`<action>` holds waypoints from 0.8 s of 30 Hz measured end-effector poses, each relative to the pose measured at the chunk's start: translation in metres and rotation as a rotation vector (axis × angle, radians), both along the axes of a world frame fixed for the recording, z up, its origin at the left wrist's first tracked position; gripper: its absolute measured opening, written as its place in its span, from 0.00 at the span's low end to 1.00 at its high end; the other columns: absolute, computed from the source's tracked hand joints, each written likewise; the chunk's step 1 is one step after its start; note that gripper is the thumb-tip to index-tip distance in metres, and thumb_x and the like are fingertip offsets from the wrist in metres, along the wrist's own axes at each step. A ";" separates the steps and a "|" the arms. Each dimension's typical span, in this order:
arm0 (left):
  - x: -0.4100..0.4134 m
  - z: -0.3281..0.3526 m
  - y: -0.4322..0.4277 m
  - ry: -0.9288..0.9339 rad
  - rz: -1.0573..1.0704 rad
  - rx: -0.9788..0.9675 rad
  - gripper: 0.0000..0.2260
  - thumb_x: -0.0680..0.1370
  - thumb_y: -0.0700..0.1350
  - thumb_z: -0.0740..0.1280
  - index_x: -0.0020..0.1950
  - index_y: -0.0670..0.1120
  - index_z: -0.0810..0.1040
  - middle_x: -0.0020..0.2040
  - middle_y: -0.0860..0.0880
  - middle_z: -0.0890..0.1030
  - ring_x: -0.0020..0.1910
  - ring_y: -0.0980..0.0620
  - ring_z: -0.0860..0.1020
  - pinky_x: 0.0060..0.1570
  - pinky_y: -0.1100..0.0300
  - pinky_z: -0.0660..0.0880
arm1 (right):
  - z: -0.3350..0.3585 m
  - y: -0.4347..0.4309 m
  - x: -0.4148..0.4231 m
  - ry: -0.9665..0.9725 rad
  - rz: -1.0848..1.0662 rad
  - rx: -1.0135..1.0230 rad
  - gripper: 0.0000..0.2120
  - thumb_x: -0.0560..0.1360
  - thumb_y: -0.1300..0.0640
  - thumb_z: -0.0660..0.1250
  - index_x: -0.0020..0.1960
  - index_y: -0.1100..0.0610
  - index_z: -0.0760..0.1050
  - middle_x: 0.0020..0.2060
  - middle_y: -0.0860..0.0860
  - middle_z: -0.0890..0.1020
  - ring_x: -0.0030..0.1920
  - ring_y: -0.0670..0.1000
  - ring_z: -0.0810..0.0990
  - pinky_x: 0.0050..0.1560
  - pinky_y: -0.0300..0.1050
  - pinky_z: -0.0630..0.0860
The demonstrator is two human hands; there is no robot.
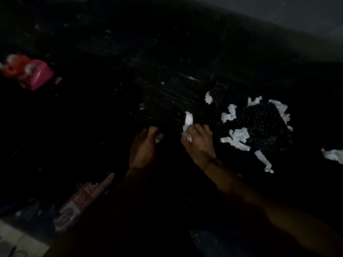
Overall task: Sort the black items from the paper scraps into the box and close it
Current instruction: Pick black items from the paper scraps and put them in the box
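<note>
The scene is very dark. My left hand is curled, with a small white paper scrap at its fingertips. My right hand pinches a longer white paper scrap that sticks up above its fingers. To the right, several torn white paper scraps lie around a black dotted item. A second black ribbed item lies further back. The box cannot be made out in the dark.
A pink and orange toy sits at the far left. A red printed carton lies at the lower left beside my left forearm. One more paper scrap lies at the right edge. A pale wall runs along the back.
</note>
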State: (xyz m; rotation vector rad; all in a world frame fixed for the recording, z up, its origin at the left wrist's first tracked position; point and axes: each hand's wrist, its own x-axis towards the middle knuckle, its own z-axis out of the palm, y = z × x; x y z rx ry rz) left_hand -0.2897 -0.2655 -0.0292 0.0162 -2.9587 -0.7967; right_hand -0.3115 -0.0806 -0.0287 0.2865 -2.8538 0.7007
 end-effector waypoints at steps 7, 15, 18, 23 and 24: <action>-0.018 0.035 0.020 -0.155 -0.018 0.046 0.12 0.79 0.51 0.63 0.58 0.47 0.73 0.54 0.42 0.79 0.52 0.37 0.77 0.50 0.49 0.72 | 0.031 0.046 0.016 -0.175 -0.087 -0.136 0.15 0.72 0.62 0.69 0.58 0.61 0.74 0.54 0.60 0.79 0.55 0.62 0.76 0.52 0.46 0.70; -0.047 0.084 0.142 0.152 -0.240 0.099 0.10 0.76 0.47 0.68 0.54 0.45 0.77 0.52 0.41 0.79 0.48 0.36 0.79 0.43 0.47 0.75 | 0.079 0.129 0.022 0.086 -0.371 -0.226 0.19 0.71 0.64 0.70 0.62 0.63 0.75 0.63 0.60 0.71 0.60 0.57 0.74 0.60 0.35 0.64; -0.054 0.087 0.174 0.167 -0.330 0.032 0.12 0.75 0.48 0.68 0.57 0.46 0.77 0.55 0.42 0.77 0.48 0.36 0.78 0.42 0.46 0.75 | 0.085 0.165 0.024 0.094 -0.467 -0.180 0.20 0.72 0.64 0.70 0.63 0.63 0.75 0.65 0.60 0.70 0.61 0.56 0.74 0.61 0.38 0.66; -0.039 0.052 0.191 0.099 -0.505 -0.093 0.20 0.74 0.61 0.64 0.61 0.52 0.75 0.57 0.45 0.75 0.47 0.38 0.79 0.39 0.48 0.76 | 0.049 0.187 0.043 0.042 -0.456 -0.125 0.19 0.72 0.58 0.66 0.62 0.64 0.76 0.64 0.65 0.72 0.63 0.64 0.73 0.63 0.56 0.72; -0.036 0.044 0.192 0.078 -0.540 -0.111 0.23 0.73 0.64 0.62 0.63 0.54 0.74 0.58 0.47 0.74 0.49 0.40 0.79 0.40 0.49 0.77 | 0.039 0.187 0.048 0.036 -0.453 -0.108 0.20 0.72 0.56 0.63 0.61 0.64 0.77 0.62 0.66 0.74 0.61 0.64 0.73 0.61 0.58 0.73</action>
